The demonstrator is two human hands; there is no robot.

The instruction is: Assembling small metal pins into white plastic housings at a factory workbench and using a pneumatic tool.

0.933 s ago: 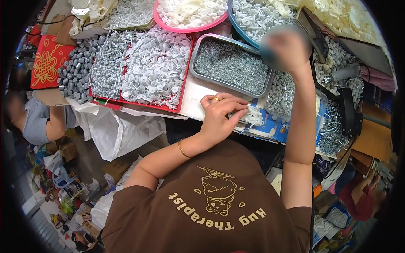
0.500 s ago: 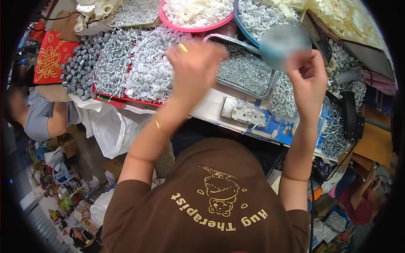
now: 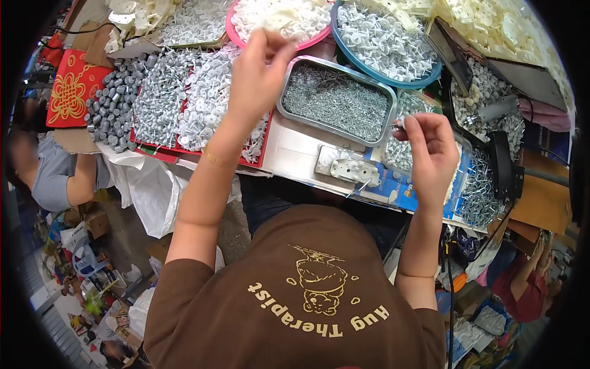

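Note:
My left hand (image 3: pixel 255 77) stretches forward to a pink basin (image 3: pixel 232 29) full of small white plastic pieces, with its fingertips spread over the heap. My right hand (image 3: pixel 430 154) hovers near the right end of a rectangular metal tray (image 3: pixel 284 109) of small silver nails and pinches a thin silver nail (image 3: pixel 398 125) between thumb and fingers. A small white block-shaped fixture (image 3: pixel 347 167) lies on the table edge between my hands, below the tray.
A red tray (image 3: pixel 184 104) holds white-capped nails, with grey cylinders (image 3: pixel 114 111) to its left. A blue basin (image 3: pixel 393 81) of white parts stands behind the metal tray. A black tool (image 3: pixel 504 166) is at the right. Other people sit at the left (image 3: pixel 55 178) and lower right (image 3: pixel 528 289).
My left hand rose from the white fixture at the table edge and reached forward to the pink basin. My right hand came down from the blue basin toward the tray's right end.

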